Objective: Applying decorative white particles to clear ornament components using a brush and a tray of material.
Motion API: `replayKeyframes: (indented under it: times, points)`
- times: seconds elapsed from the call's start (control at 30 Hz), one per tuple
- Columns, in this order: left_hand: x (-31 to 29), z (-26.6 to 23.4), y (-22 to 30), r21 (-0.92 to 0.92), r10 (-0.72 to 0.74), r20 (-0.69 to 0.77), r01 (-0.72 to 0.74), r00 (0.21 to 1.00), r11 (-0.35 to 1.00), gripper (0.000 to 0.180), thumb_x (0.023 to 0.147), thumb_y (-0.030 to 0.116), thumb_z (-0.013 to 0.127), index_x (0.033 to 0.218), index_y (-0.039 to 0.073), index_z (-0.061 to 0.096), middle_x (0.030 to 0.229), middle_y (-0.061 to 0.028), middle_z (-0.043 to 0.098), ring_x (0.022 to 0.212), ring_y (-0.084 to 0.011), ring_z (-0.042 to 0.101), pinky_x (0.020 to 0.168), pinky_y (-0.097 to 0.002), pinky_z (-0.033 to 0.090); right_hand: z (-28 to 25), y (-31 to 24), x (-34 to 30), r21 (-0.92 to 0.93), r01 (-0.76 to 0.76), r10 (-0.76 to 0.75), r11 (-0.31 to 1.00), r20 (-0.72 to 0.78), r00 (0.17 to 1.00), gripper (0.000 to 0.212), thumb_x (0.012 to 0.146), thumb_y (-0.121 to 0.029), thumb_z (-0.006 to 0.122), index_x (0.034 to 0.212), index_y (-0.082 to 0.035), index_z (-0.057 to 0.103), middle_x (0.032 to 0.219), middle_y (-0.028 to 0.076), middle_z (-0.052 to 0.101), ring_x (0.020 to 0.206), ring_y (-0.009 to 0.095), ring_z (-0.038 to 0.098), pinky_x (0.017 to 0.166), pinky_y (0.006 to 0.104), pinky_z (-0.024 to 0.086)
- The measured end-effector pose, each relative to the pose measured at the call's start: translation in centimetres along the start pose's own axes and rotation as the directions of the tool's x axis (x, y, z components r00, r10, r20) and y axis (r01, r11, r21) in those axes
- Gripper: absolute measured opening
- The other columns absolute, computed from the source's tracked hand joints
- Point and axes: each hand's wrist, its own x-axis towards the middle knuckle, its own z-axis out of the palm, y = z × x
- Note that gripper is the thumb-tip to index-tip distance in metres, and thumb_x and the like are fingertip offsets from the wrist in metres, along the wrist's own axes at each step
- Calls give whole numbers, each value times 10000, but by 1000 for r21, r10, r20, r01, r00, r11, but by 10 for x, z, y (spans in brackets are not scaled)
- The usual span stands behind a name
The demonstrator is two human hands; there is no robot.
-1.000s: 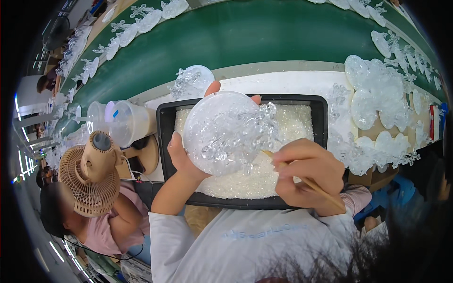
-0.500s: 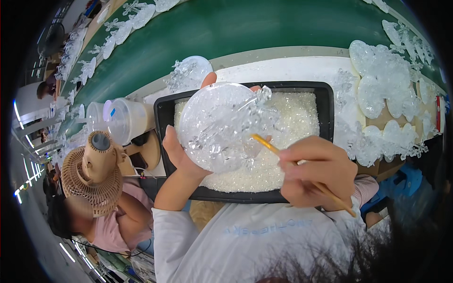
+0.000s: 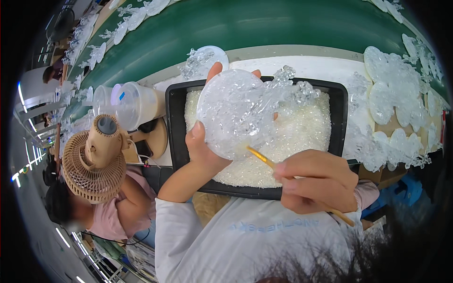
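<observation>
My left hand (image 3: 204,153) grips a round whitish disc (image 3: 224,106) by its edge, thumb in front and fingers behind. Clear, faceted plastic sprigs (image 3: 283,87) stick out from the disc toward the upper right. In my right hand (image 3: 323,179) is a slim paintbrush (image 3: 259,156), pinched between thumb and fingers. The brush tip meets the disc's lower right part, or hovers just over it; contact cannot be made out. Below both hands lies a black tray (image 3: 340,122) filled with glittering white granules (image 3: 306,137).
Another disc with clear sprigs (image 3: 212,54) lies beyond the tray, beside a green conveyor belt (image 3: 283,28). Several similar pieces (image 3: 396,89) cover the right side. Clear tubs (image 3: 134,106) and a beige fan (image 3: 96,160) stand left, near a co-worker in pink (image 3: 122,207).
The disc has tilted and shifted up and right in the picture, its sprigs now pointing further right. The brush tip has moved to the disc's lower edge. The whole view has shifted slightly.
</observation>
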Motion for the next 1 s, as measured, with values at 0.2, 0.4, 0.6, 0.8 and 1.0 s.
replayKeyframes:
  times: [0.2,0.4,0.6,0.8,1.0]
  points:
    - [0,-3,-1,186,22,28,-27,999,982,1060,747,683,568,1576,298,31,1582,-197,215,1467,-380,232,1058,-696,366,1,2,2,-2,22,-22,1000,39,999,243,724,53,746,931,57,619,901,252,684,725,314,711,630,361,599]
    - [1,-5,0,248,50,14,-52,999,967,1050,756,654,583,1576,294,36,1577,-216,218,1464,-378,246,1078,-667,365,2,2,2,-17,39,-38,999,28,999,248,715,53,741,929,57,616,849,241,685,689,310,704,595,359,596]
    - [0,-1,0,214,55,-52,-43,997,976,1059,745,637,604,1578,273,61,1565,-239,239,1443,-388,292,1088,-630,372,5,4,0,26,18,-18,999,-7,1000,255,709,62,743,933,59,621,887,237,679,693,305,702,579,341,592]
    - [-2,6,0,181,123,-64,-109,990,977,1175,684,556,714,1577,209,34,1560,-233,264,1397,-353,361,1124,-491,345,10,3,-1,18,38,-37,999,-15,999,313,696,90,756,976,40,625,922,249,687,703,308,713,610,356,598]
    - [-3,5,0,248,153,-32,-140,988,958,1235,671,613,718,1571,215,-30,1579,-226,218,1420,-346,322,1139,-496,321,1,-2,-1,16,78,-79,997,38,996,379,688,73,794,1026,38,627,972,262,681,722,314,715,607,343,594]
